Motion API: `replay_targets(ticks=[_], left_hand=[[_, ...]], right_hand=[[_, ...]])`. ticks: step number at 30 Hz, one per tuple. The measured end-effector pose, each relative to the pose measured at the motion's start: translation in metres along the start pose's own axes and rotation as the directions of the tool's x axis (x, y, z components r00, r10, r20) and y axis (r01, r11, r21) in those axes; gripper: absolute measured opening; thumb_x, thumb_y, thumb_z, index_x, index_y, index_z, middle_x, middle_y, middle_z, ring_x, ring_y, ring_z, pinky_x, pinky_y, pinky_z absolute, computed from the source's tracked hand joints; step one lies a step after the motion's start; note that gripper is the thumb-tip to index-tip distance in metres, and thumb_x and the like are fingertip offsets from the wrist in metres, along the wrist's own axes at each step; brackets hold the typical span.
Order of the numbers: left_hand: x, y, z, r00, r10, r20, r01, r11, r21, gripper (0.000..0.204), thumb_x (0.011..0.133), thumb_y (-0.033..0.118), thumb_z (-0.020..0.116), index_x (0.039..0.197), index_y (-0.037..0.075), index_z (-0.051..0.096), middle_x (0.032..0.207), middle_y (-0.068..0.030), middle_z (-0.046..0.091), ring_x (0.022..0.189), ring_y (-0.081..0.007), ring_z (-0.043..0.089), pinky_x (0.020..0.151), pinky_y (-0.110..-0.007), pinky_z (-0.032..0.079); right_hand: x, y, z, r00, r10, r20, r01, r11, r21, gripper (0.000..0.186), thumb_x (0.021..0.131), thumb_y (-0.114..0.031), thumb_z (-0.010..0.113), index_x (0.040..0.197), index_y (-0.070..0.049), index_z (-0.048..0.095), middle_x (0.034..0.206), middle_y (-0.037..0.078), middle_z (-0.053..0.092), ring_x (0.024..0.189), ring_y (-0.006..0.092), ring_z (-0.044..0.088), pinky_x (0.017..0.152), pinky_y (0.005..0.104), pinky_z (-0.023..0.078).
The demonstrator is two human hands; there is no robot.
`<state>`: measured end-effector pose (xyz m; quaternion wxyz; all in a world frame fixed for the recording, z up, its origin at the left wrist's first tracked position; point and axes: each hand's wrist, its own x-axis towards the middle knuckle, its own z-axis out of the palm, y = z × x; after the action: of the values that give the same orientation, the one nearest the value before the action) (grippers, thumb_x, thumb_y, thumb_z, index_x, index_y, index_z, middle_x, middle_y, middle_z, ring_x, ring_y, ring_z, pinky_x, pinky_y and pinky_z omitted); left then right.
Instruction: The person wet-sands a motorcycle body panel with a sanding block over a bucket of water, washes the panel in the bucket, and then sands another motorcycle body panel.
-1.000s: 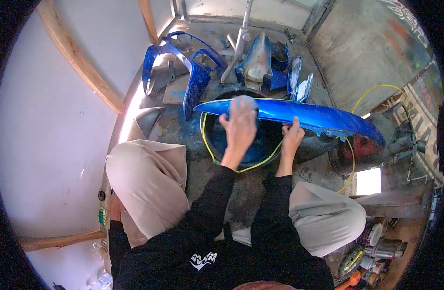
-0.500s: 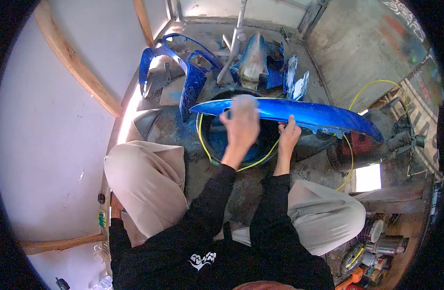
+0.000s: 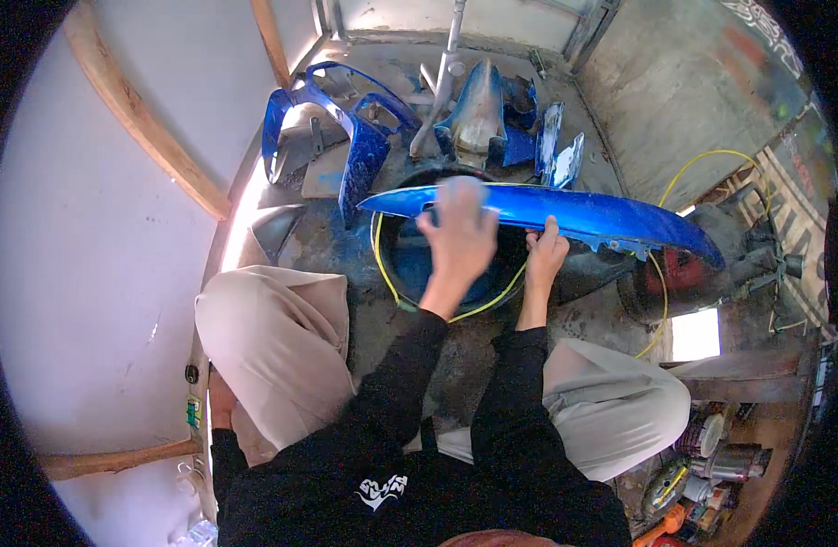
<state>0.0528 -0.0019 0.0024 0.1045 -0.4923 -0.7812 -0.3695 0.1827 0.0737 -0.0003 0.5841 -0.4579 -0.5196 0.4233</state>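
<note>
Wooden batten (image 3: 145, 118): grained, against smooth pale wall (image 3: 82, 255).
Forked frame (image 3: 369, 150): speckled blue, angular, on stained floor.
Long panel (image 3: 610, 219): glossy blue, pointed at left, held across the tub's far side.
Tub (image 3: 414, 251): round, dark inside.
Left hand (image 3: 460, 246): blurred on the panel's narrower part; cannot tell its grip.
Right hand (image 3: 545, 260): thumb and fingers pinching the panel's near edge.

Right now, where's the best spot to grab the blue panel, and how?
The blue panel is probably best pinched at its lower edge, mid-length, from the near side, as the right hand does: it's long, pointed at the left end, and that edge lies nearest.
</note>
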Motion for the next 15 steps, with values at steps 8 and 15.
replay_targets(ticks=[8,15], left_hand=[[0.022,-0.049,-0.02,0.97,-0.242,0.024,0.24,0.968,0.075,0.045,0.105,0.037,0.05,0.145,0.017,0.053,0.155,-0.0085,0.046,0.144,-0.0308,0.04,0.095,-0.072,0.036],[0.001,0.021,-0.007,0.999,0.043,0.011,-0.041,0.989,-0.141,0.057,0.1,0.044,0.055,0.147,0.012,0.051,0.163,-0.0096,0.039,0.153,-0.034,0.028,0.105,-0.074,0.026]], right_hand=[[0.001,0.003,-0.003,0.999,0.028,-0.022,-0.029,0.999,-0.028,0.061,0.106,-0.04,0.056,0.061,0.001,0.061,0.061,0.006,0.061,0.055,0.0148,0.053,0.056,0.0334,0.042],[0.007,0.013,-0.005,1.0,-0.003,-0.004,0.003,0.999,-0.042,0.06,0.105,-0.038,0.056,0.06,0.0,0.06,0.059,0.004,0.059,0.053,0.0138,0.05,0.054,0.0332,0.038]])
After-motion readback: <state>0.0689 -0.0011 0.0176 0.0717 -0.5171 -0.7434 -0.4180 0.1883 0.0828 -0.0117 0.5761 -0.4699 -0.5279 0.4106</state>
